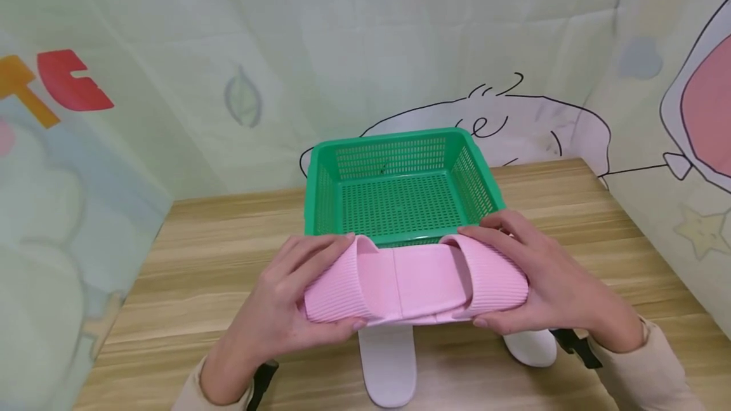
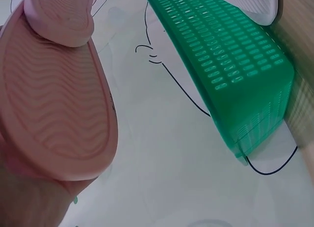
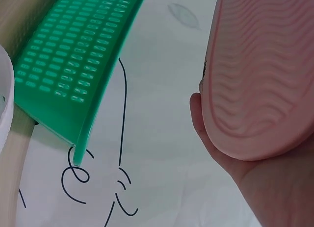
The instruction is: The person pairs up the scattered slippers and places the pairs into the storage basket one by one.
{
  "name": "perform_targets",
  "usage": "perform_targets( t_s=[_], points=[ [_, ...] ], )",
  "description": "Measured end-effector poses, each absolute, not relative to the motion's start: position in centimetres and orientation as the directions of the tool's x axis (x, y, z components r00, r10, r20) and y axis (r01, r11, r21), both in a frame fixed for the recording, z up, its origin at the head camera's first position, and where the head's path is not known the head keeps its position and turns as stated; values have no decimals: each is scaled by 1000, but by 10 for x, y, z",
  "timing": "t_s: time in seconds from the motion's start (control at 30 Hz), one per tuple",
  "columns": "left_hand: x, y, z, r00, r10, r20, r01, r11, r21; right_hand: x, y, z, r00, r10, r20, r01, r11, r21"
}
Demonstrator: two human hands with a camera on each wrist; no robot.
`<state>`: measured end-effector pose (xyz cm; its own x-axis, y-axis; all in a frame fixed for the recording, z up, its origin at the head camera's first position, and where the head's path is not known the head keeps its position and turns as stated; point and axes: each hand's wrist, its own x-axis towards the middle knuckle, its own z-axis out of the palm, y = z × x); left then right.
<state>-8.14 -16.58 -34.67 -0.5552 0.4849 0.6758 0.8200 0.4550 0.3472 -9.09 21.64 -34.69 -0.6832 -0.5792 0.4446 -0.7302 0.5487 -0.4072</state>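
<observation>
A pair of pink slippers is held up over the table, toes pointing outward and heels overlapping in the middle. My left hand grips the left slipper around its ribbed strap, thumb below and fingers above. My right hand holds the right slipper in the same way. Wavy tread covers the pink sole in the left wrist view, where the other slipper's heel overlaps it. The right wrist view shows another wavy pink sole with fingers behind it.
Behind the slippers stands a green plastic basket with perforated walls, nothing visible inside. Nearer me on the wooden table lie a white slipper and a second white slipper, both partly hidden. A printed cloth hangs around the table.
</observation>
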Motion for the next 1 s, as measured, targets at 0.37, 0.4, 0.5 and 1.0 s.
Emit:
perform_targets(
  t_s=[0.37, 0.4, 0.5, 1.0],
  points=[
    [-82, -162, -343, -540, 504, 674, 833, 437, 340, -92, 215, -346, -665, -594, 453, -747, 534, -395],
    [-82, -161, -343, -544, 505, 670, 830, 439, 343, -92, 214, -346, -661, -595, 458, -751, 530, -395],
    [-82, -158, -341, -548, 512, 661, 829, 435, 350, -92, 212, -348, -640, -601, 479, -768, 513, -382],
    [-81, -152, -340, -546, 521, 656, 833, 421, 359, -89, 206, -348, -666, -601, 441, -746, 528, -406]
  ],
)
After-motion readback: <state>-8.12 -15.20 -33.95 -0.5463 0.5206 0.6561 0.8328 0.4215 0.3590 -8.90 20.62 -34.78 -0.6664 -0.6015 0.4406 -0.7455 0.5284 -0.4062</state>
